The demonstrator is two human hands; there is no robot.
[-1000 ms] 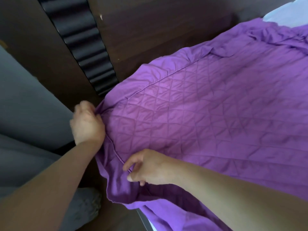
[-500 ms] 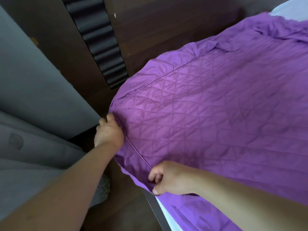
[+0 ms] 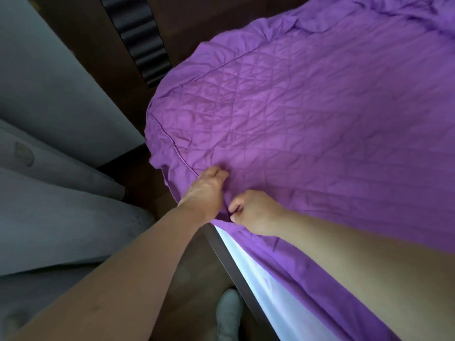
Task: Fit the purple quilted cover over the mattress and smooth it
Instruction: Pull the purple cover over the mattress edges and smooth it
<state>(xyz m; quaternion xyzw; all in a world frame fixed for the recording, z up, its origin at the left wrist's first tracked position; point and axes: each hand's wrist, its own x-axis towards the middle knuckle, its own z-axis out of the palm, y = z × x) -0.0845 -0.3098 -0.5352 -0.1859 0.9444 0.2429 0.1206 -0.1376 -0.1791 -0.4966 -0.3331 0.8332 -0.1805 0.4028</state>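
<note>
The purple quilted cover (image 3: 307,107) lies on the bed (image 3: 227,259). Beside its corner, the piped seam is pinched by curled fingers (image 3: 218,174) of the left hand (image 3: 204,193) and right hand (image 3: 256,214). The skirt should be drawn down evenly over the bare white mattress (image 3: 248,263).

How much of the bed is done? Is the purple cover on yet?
Partly. Done: the purple cover lies over the top and drapes over the corner. In hand: the left hand and right hand grip its side edge. Left: the side of the white mattress shows bare below, and the wrinkles need smoothing.
</note>
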